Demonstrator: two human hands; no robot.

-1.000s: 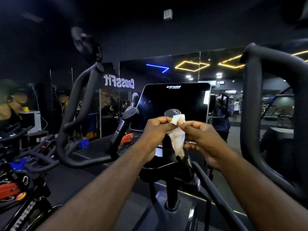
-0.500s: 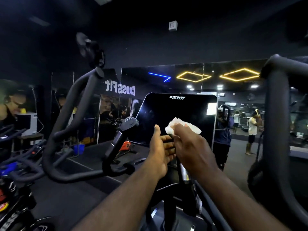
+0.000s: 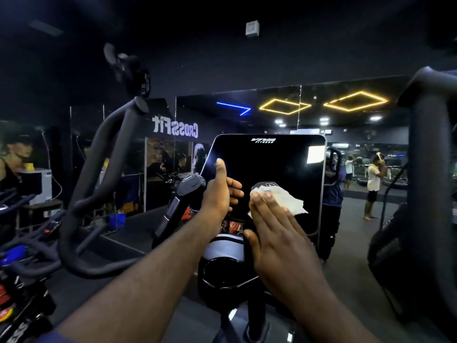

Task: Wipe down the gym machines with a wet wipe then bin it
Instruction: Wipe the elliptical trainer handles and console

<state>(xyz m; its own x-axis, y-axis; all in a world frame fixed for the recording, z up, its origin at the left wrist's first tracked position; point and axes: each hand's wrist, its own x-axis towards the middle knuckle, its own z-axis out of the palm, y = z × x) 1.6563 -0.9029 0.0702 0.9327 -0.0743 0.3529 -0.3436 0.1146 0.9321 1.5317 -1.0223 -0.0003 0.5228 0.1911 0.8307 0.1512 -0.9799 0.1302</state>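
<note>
A white wet wipe (image 3: 286,200) lies flat against the black console screen (image 3: 267,164) of the gym machine in front of me. My right hand (image 3: 274,233) presses the wipe onto the lower middle of the screen with straight fingers. My left hand (image 3: 220,194) is at the screen's lower left, thumb up along its edge, fingers reaching across the glass. Part of the wipe is hidden under my right fingers.
Curved black handlebars rise on the left (image 3: 99,174) and on the right (image 3: 427,169). A short grip (image 3: 188,186) stands just left of the screen. Mirrors (image 3: 358,134) line the far wall. Other bikes (image 3: 22,268) crowd the left.
Both hands held the wipe bunched in front of the console, then spread it. Now my right hand lays it flat on the screen and my left hand has let go of it.
</note>
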